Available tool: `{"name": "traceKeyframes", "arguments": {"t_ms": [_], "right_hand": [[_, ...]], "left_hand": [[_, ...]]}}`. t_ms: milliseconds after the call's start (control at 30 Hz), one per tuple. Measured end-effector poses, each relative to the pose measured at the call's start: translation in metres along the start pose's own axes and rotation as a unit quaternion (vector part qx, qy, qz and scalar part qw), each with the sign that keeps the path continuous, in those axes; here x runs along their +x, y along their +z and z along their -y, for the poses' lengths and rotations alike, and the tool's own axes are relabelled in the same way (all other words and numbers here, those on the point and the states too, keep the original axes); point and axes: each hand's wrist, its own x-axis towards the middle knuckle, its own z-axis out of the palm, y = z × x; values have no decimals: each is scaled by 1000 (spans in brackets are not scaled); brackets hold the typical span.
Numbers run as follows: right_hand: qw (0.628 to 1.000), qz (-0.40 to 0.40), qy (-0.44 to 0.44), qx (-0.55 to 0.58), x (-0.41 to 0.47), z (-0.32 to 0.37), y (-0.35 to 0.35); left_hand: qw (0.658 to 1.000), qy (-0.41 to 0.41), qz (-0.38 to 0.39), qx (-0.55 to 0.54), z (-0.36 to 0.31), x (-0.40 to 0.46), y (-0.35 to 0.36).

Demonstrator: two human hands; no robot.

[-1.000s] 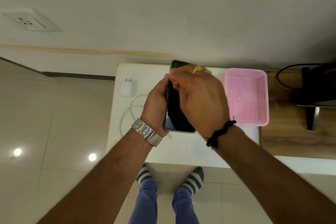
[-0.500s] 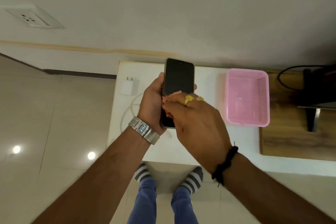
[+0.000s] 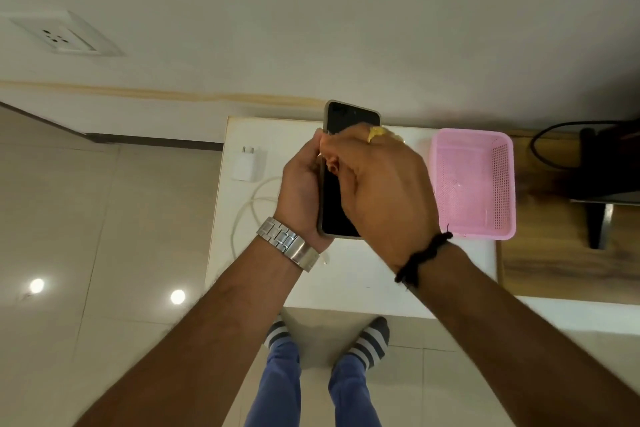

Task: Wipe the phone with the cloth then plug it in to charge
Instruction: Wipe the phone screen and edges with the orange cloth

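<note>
My left hand (image 3: 300,184) grips a black phone (image 3: 349,120) from its left edge, screen facing me, above the white table (image 3: 346,281). My right hand (image 3: 377,184) lies across the middle of the screen, fingers closed on a yellow cloth (image 3: 379,132) that peeks out past the knuckles. Most of the cloth is hidden under the hand. A white charger plug (image 3: 246,163) lies on the table's left side, with its white cable (image 3: 256,199) looping below it. A white wall socket (image 3: 65,36) sits on the wall at the upper left.
A pink plastic basket (image 3: 472,184) stands on the table right of my hands. Further right is a wooden surface (image 3: 540,253) with a dark stand and black cord (image 3: 595,184). Tiled floor (image 3: 86,218) spreads to the left; my feet in striped socks (image 3: 372,343) are below the table edge.
My right hand with the cloth slid down the screen toward me, then back up toward the phone's far end. The left hand kept hold of the phone.
</note>
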Motion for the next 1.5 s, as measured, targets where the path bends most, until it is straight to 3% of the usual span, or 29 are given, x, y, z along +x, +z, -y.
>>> {"name": "traceKeyframes", "arguments": {"t_ms": [100, 233, 433, 533, 600, 700, 833, 1000, 1133, 1233, 1300, 1433, 1500], "right_hand": [[999, 0, 25, 27, -5, 7, 4], [984, 145, 11, 104, -57, 12, 15], [993, -72, -71, 62, -43, 14, 26], [996, -39, -78, 24, -63, -3, 17], [1000, -4, -28, -8, -68, -21, 2], [999, -13, 13, -37, -66, -28, -4], [999, -30, -45, -2, -76, -4, 26], [997, 48, -64, -12, -53, -5, 6], [999, -8, 22, -28, -12, -27, -19], [995, 92, 3, -35, -46, -7, -15], [993, 119, -7, -8, -62, -3, -19], [999, 14, 35, 1, -14, -27, -26], [999, 2, 52, -8, -4, -29, -26]], "left_hand": [[1000, 9, 19, -4, -7, 1, 4], [1000, 5, -7, 22, -10, -5, 2], [1000, 13, -9, 17, -9, -10, 6], [999, 25, -6, 24, -15, -11, 3], [1000, 22, 4, 19, -17, -13, 1], [999, 29, 28, 21, -18, -10, 1], [999, 23, 6, 29, -12, -5, 3], [1000, 0, 15, 16, -5, -10, 0], [999, -25, 42, 4, 2, -10, -4], [999, -19, 32, 2, -5, -9, -7], [999, -25, 28, 17, -5, -8, -7], [998, -38, 46, 12, 6, -8, -7], [999, -33, 39, 6, 4, -5, -8]]}}
